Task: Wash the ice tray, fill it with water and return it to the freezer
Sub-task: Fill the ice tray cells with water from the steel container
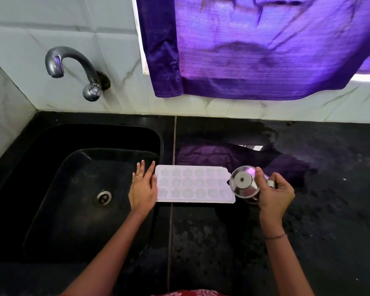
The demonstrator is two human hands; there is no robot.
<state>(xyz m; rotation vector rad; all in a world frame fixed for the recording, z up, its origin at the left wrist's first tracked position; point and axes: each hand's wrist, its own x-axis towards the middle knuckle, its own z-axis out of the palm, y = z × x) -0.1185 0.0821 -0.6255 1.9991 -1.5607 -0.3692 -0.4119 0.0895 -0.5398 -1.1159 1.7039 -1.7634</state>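
A white ice tray (193, 184) with star and round moulds lies flat on the black counter, just right of the sink. My left hand (141, 186) rests with straight fingers against the tray's left end, partly over the sink's edge. My right hand (275, 191) grips a small steel vessel (242, 183) by its handle, tipped on its side at the tray's right end, its base facing me. Whether water is flowing from it cannot be told.
The black sink (51, 189) with a steel drain (103, 197) lies to the left. A grey tap (73, 67) sticks out of the tiled wall above it. A purple curtain (254, 43) hangs over the wet black counter (329, 189).
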